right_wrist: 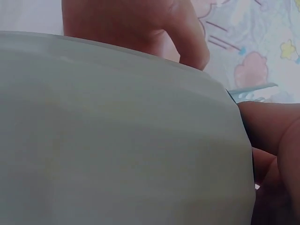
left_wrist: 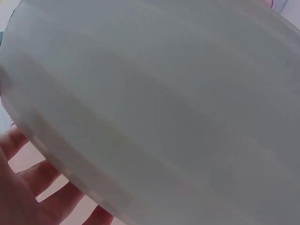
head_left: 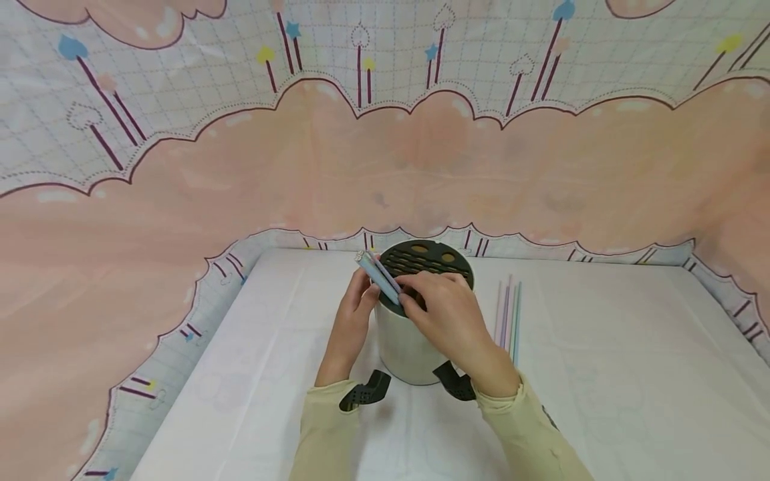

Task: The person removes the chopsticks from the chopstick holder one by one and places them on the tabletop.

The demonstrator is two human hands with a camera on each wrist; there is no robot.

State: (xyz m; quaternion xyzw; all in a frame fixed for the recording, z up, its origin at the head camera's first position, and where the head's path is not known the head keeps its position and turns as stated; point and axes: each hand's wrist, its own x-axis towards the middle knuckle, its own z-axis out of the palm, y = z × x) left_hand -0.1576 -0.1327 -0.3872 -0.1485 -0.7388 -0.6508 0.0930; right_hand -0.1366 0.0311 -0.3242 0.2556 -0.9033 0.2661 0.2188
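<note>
A white round holder (head_left: 404, 351) with a dark slotted lid (head_left: 397, 257) stands upright before me. Slim pastel sticks, pale blue (head_left: 377, 274) and purple, lean out to the left over the lid's left part. My right hand (head_left: 448, 310) pinches a stick at the lid with thumb and forefinger; exactly which one is hard to tell. On the left, my left hand (head_left: 353, 321) grips the side of the holder, its thumb at the rim beside the sticks. In the left wrist view the holder's wall fills most of the picture, with spread fingers (left_wrist: 35, 178) along its edge.
Several thin pastel sticks (head_left: 508, 314) lie side by side on the white table cover (head_left: 607, 361), right of the holder. Behind the table hangs a patterned peach-and-white cloth (head_left: 421, 174).
</note>
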